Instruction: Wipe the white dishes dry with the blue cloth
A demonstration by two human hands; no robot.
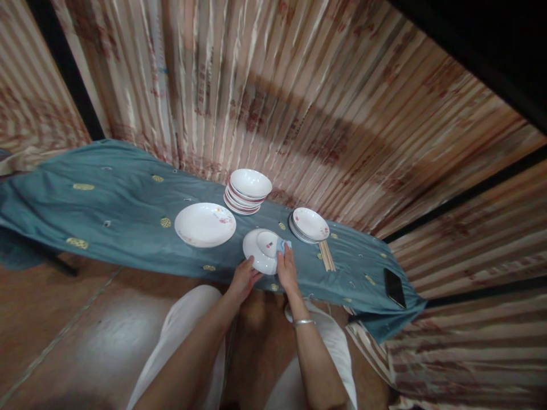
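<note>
A white plate (255, 250) is held bottom side up, its round foot ring and a small printed mark facing me. My left hand (245, 278) grips the plate's near left rim, the thumb on top. At the plate's right side my right hand (287, 267) presses a folded light-blue cloth (282, 246) against the underside. A silver bangle (303, 322) circles the right wrist. To the left lies a large oval white plate (204, 225) with floral decoration. Behind stands a stack of white bowls (250, 183), some with red rims.
At the right is a stack of flowered plates (311, 224), with wooden chopsticks (327, 256) beside it. A black phone (394, 288) lies near the right end of the table, which wears a teal cloth (128, 228). A pleated curtain (273, 102) hangs close behind.
</note>
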